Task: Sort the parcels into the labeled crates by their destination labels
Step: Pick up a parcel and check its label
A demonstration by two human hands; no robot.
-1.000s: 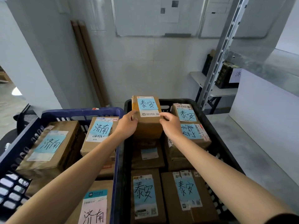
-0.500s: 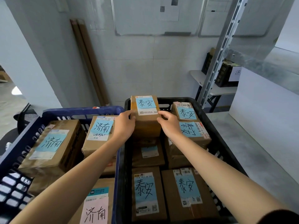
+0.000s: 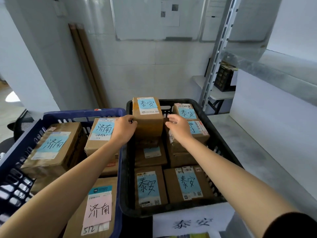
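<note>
Blue crate [image 3: 82, 112] sits at 9 o'clock of the black crate [image 3: 169, 102], just beside it. It has three parcels, all marked 济南:
- big parcel [image 3: 53, 148] at 9, blue label
- back parcel [image 3: 101, 133] at 12, blue label, with a scrawl under it that's hard to read
- near parcel [image 3: 98, 210] at 5, pink label, "512" below

Left hand [image 3: 123, 129] reaches over the blue crate's right wall. Fingers are curled, tips on the left edge of the top parcel [image 3: 148, 117]. Cannot tell if that's a grip or just a touch.

Top parcel is upright in the black crate's 11 o'clock corner, stacked on the lower layer and above the rim. Blue label reads 泰安. The white printed sticker under it is too small to read.

Right hand [image 3: 179, 128] is at 3 o'clock of the top parcel, fingers loose and spread, holding nothing. Fingertips are right at the parcel's side; contact isn't clear. The hand covers most of the label on the stacked parcel [image 3: 200, 133] below it.

Rest of the black crate:
- low parcel [image 3: 151, 152] mid-left, label partly hidden
- corner parcel [image 3: 186, 112] at 1, 泰安
- front-left parcel [image 3: 149, 186] and front-right parcel [image 3: 187, 183] at 6, both 泰安 on blue, plus barcodes
- white sign [image 3: 192, 222] on the front wall, blurred, looks like 泰安

Around the crates:
- wood strips [image 3: 85, 66] leaning on the wall at 11
- whiteboard [image 3: 137, 18] at 12
- steel post [image 3: 217, 54] at 1
- small crate [image 3: 223, 78] behind the post, on a side table [image 3: 217, 95]
- grey table [image 3: 257, 152] at 3
</note>
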